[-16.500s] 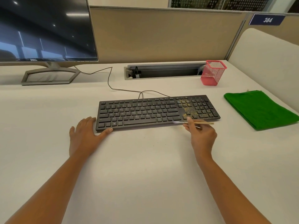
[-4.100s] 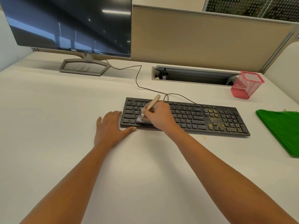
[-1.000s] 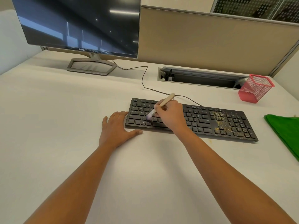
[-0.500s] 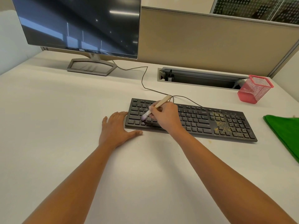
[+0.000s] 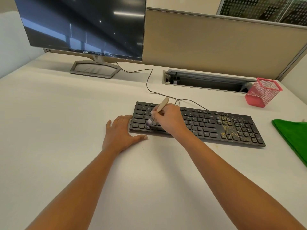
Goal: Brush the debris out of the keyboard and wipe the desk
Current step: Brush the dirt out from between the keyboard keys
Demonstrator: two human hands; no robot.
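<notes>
Head view: the white tabletop (image 5: 66, 130) carries a Dell monitor (image 5: 86, 25) at far left and a black keyboard (image 5: 204, 123) mid-right, with a green cloth (image 5: 292, 135) at the right edge. The left hand (image 5: 121, 135) lies flat, fingers straight, against the keyboard's left end. The right hand (image 5: 169, 120) grips a small brush (image 5: 160, 107), bristles on the near-left keys. Yellow debris (image 5: 229, 128) speckles the number pad.

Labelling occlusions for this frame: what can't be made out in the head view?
All head view.
Keyboard keys under the right hand: hidden by it, debris there unknown.
Brush handle's middle: covered by the grip; bristles blurred.
Green cloth: cut off by right edge.
Key legends: too small.
Monitor: cropped at top.
</notes>
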